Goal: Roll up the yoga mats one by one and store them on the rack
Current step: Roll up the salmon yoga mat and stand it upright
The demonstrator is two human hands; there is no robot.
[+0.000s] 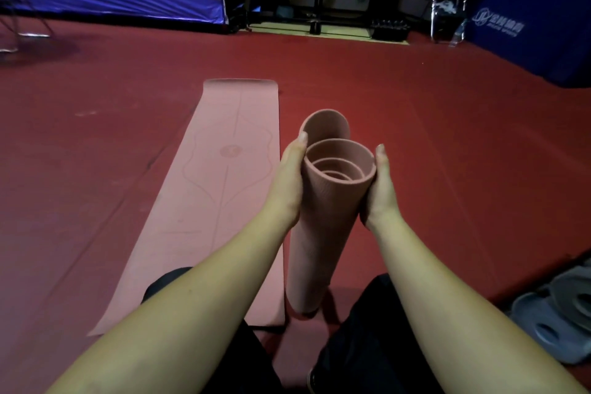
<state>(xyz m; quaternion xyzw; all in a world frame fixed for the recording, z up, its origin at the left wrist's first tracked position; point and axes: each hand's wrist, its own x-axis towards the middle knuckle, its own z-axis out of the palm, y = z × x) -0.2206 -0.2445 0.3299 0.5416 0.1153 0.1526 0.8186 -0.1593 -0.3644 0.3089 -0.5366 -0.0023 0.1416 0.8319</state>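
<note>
The rolled yoga mat (323, 214) is standing on end on the red floor (447, 144), between the person's knees. The left hand (289, 182) and right hand (380, 189) are pressing its top from both sides; the fingers are wrapping behind it, I think, but they are hidden. The roll is loose, with rings showing inside and a flap sticking up behind. A flat pink mat (217, 189) is lying just beside it. Grey things (556, 313) are sitting at the right edge, too blurry to name.
</note>
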